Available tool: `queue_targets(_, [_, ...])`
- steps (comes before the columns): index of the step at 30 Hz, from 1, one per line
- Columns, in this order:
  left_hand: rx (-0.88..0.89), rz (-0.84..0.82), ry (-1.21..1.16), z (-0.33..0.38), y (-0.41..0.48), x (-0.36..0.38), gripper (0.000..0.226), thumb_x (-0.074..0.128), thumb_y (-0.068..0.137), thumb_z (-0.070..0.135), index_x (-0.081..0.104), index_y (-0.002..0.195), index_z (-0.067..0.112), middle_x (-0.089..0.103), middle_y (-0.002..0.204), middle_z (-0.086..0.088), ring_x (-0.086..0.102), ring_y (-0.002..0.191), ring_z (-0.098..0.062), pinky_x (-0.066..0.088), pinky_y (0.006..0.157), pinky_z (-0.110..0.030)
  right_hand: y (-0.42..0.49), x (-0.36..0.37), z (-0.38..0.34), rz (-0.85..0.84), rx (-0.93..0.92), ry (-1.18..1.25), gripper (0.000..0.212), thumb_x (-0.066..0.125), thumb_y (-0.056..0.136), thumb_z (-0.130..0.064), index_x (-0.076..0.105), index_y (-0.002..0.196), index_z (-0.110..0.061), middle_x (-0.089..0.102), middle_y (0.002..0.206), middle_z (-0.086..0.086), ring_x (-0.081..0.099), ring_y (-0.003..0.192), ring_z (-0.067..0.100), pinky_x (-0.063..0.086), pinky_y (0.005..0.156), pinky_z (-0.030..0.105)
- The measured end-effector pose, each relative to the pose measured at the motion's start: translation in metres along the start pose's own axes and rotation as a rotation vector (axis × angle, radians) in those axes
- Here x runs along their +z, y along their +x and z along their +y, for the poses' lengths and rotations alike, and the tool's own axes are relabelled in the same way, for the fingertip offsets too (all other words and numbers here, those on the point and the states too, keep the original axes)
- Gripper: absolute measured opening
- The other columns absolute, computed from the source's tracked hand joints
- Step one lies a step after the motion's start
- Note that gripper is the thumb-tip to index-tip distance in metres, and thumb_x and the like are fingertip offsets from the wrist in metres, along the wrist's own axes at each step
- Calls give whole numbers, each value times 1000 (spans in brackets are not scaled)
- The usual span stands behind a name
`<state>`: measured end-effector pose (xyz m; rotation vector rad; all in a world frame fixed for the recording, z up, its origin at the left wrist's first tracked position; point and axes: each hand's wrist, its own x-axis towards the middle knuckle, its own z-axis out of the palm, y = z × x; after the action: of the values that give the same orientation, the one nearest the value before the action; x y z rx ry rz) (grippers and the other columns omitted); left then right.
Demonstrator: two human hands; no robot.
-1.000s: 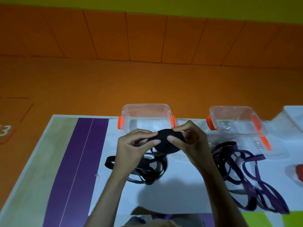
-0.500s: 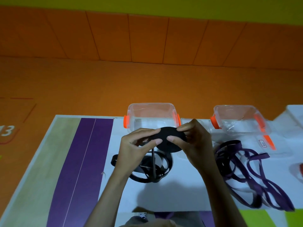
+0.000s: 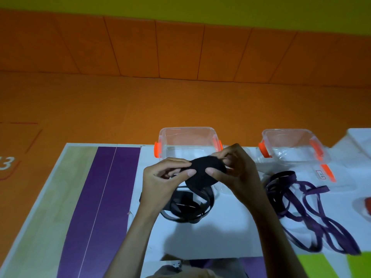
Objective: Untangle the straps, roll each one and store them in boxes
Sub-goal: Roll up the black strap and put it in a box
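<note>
While pinched, roll (image 3: 203, 169) bridges left grip (image 3: 163, 182), right grip (image 3: 237, 172).

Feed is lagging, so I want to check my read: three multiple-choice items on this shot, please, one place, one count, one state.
1. Where is the purple strap? A. in a box B. on the table, beside the right hand C. round a wrist
2. How many clear boxes with orange clips? A. one B. four C. two
3. The black strap is A. partly rolled B. all boxed C. untouched
Key: 1 B, it sprawls on the white top. 2 C, both stand behind the straps. 3 A, left hand and right hand grip the roll, its tail loose below.
</note>
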<state>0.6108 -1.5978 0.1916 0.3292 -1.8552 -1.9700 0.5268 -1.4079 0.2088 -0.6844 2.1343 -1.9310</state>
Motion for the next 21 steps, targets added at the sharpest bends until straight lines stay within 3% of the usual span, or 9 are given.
queue_targets(3, [8,-41,17,3,-2,0,26,87,74,-5,81,91,14,80,86,7,73,83,-6,53,78,-17,-3,4,2,114,-6,-45,37,90,73,0,62,86,-20,72,89,3,74,85,22,61,71,34])
queue_targets(6, [-9,-98,32,3,-3,-4,37,85,77,-5,79,107,16,74,80,18,63,72,2,47,73,-11,-4,8,3,154,-61,-26,37,88,77,-2,68,96,-27,72,92,0,72,87,22,60,70,29])
queue_targets(9, [-15,-121,48,4,-1,-9,36,86,76,-3,81,103,20,77,84,17,66,74,4,48,73,-9,-5,10,4,52,-15,-10,30,86,79,-10,66,100,-18,74,100,3,74,95,25,62,75,35])
queue_targets(12, [-21,-127,77,6,-4,-8,35,87,75,-3,81,101,18,76,78,19,68,76,5,49,74,-8,-3,14,0,122,6,-19,32,87,71,-19,61,88,-10,76,93,0,76,87,18,61,70,28])
queue_targets(14, [-37,-87,54,4,-6,-9,36,88,75,-3,80,102,19,78,82,17,72,80,1,52,76,-11,-2,16,2,190,-22,-4,30,90,73,-16,63,86,-10,75,90,4,75,85,22,62,70,34])
queue_targets(17, [-61,-25,19,-3,-3,-16,33,90,73,2,83,99,21,80,85,3,76,83,-21,61,80,-29,-2,17,5,164,-17,67,27,88,77,-12,62,87,-14,75,96,8,75,91,27,61,73,37])
queue_targets(19, [-56,-35,25,-3,-1,-17,30,91,72,1,83,96,16,74,72,11,68,70,-13,56,71,-23,-1,17,4,81,3,71,34,84,75,-12,53,87,-7,77,103,6,75,96,25,61,72,32])
queue_targets(21, [-30,-75,51,0,0,-13,26,90,72,0,81,94,13,65,63,18,58,64,-2,47,67,-14,-1,19,3,95,12,32,41,86,72,-13,47,83,-5,77,95,2,75,89,19,60,67,28])
